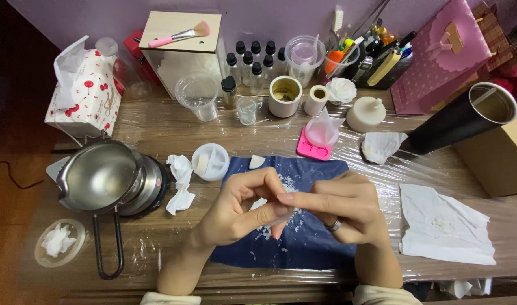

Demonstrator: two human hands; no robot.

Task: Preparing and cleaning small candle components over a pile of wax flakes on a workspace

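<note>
My left hand (238,209) and my right hand (337,206) meet over a dark blue cloth (320,175) strewn with white flakes (285,183). Between the thumbs and fingertips of both hands sits a small whitish piece (281,217), mostly hidden by the fingers. A ring is on my right hand. A white wedge-shaped piece (256,162) lies at the cloth's far edge.
A metal pot with a long handle (100,178) sits at left on a burner. Nearby are crumpled tissue (180,183), a white round dish (211,162), a pink mould (314,148), a black tumbler (462,116), a paper towel (445,226), cups, bottles and a tissue box (86,93).
</note>
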